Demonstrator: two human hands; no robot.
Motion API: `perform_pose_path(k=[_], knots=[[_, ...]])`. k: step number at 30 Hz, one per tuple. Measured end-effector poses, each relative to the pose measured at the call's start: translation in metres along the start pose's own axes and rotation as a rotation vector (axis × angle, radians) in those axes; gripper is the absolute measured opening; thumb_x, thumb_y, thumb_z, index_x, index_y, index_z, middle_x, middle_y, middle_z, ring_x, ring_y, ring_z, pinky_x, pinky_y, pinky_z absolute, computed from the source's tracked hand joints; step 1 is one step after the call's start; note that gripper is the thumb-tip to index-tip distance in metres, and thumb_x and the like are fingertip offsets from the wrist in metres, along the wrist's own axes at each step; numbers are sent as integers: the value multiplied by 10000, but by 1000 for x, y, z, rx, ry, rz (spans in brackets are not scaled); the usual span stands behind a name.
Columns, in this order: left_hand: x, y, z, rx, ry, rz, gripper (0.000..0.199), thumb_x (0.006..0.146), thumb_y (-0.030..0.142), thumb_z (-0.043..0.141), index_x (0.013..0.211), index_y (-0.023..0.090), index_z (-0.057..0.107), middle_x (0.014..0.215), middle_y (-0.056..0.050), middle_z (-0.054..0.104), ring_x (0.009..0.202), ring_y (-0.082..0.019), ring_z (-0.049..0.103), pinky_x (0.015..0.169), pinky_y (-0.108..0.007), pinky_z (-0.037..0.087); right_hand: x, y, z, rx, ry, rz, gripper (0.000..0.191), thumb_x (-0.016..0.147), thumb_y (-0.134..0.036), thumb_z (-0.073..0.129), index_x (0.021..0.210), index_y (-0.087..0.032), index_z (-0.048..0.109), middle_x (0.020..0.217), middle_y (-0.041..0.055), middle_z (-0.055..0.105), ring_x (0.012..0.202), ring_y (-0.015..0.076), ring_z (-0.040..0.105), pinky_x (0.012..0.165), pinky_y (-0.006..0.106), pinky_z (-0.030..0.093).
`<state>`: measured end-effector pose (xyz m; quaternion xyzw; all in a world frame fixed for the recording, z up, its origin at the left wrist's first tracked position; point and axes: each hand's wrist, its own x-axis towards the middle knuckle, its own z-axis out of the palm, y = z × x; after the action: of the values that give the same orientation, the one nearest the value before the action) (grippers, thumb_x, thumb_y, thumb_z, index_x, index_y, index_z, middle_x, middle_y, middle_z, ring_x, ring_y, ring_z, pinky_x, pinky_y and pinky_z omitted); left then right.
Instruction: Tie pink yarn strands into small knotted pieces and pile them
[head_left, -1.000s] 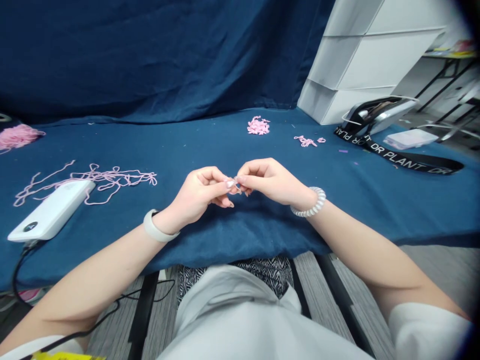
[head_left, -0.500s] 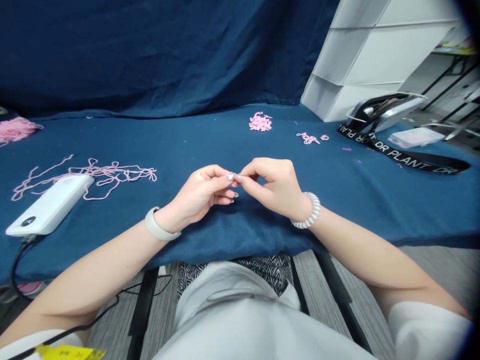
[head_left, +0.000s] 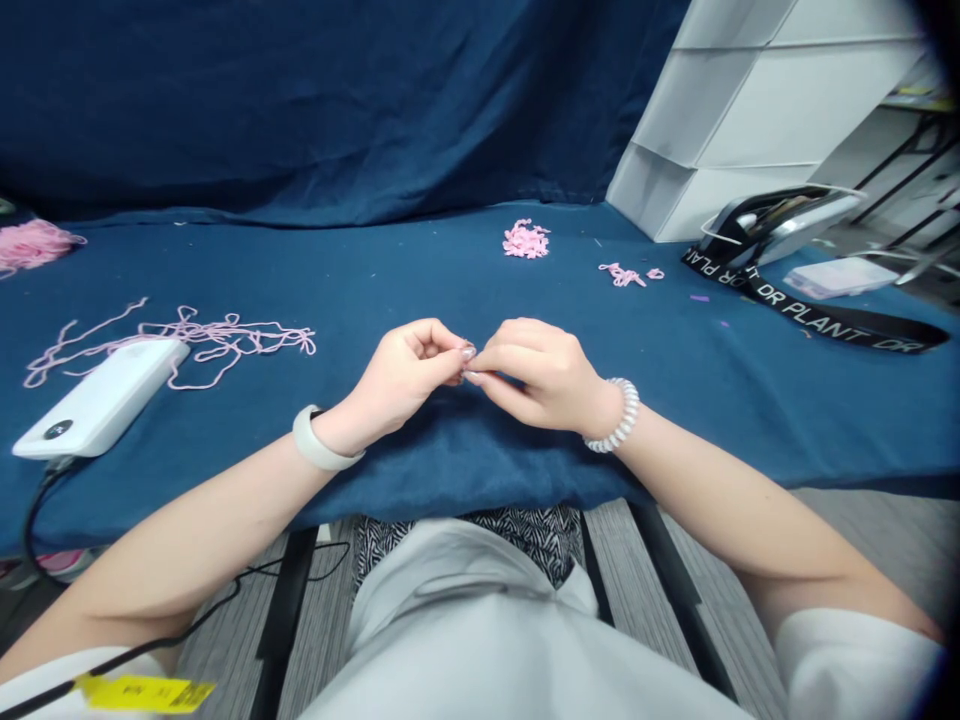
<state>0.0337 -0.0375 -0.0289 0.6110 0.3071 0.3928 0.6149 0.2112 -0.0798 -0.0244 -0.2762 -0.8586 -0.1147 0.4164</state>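
My left hand [head_left: 412,370] and my right hand [head_left: 532,370] meet fingertip to fingertip above the front of the blue-covered table. Thumb and forefinger of the left are pinched together; the right is closed the same way against them. Whatever lies between the fingertips is too small and hidden to make out. Beyond the hands sits a small heap of short pink yarn pieces [head_left: 526,240], with a few looser pink pieces [head_left: 624,275] to its right. Long tangled strands of pink yarn [head_left: 225,335] lie to the left of my left hand.
A white power bank [head_left: 105,395] with a black cable rests at the left, partly over the strands. A larger pink yarn bundle [head_left: 37,245] is at the far left. On the right are a black lettered strap [head_left: 810,318], a clear flat case [head_left: 840,276] and white boxes [head_left: 697,130].
The fingers of both hands have curled in more, and the right fingers now lie closer together at the meeting point. The view has shifted slightly; the yarn lies as before.
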Motion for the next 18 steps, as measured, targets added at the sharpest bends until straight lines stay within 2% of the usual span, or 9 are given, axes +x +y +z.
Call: perform_pose_path(k=[2, 5, 9, 13, 18], knots=[[1, -1, -2, 72, -4, 47, 186, 707, 229, 754, 699, 131, 597, 631, 8, 641, 557, -61, 568, 549, -170, 454, 2, 0, -4, 112, 31, 101, 123, 872, -174, 555, 798, -131, 644, 713, 48, 671, 651, 117, 593, 645, 248, 476], [2, 0, -3, 116, -13, 47, 184, 720, 237, 747, 709, 131, 598, 638, 9, 640, 559, -59, 566, 555, -168, 457, 6, 3, -12, 213, 27, 283, 124, 851, -192, 582, 760, -136, 645, 699, 29, 664, 625, 97, 584, 630, 225, 465], [4, 1, -4, 139, -39, 8, 192, 712, 247, 756, 714, 126, 607, 666, -1, 654, 566, -62, 576, 560, -169, 472, 9, 9, -19, 314, -130, 429, 120, 823, -218, 616, 774, -119, 662, 742, 33, 683, 649, 100, 593, 643, 219, 462], [3, 4, -5, 146, -99, -54, 190, 708, 247, 760, 707, 127, 613, 658, -2, 662, 558, -65, 587, 553, -165, 481, 8, 11, -21, 369, -316, 510, 156, 820, -250, 623, 800, -108, 685, 724, 28, 682, 636, 99, 584, 620, 217, 437], [2, 8, -6, 182, -156, -134, 184, 686, 232, 776, 701, 127, 626, 627, -19, 673, 568, -85, 614, 587, -182, 511, 9, 10, -22, 362, -409, 500, 156, 821, -250, 628, 810, -120, 714, 744, 28, 709, 652, 101, 613, 614, 208, 425]])
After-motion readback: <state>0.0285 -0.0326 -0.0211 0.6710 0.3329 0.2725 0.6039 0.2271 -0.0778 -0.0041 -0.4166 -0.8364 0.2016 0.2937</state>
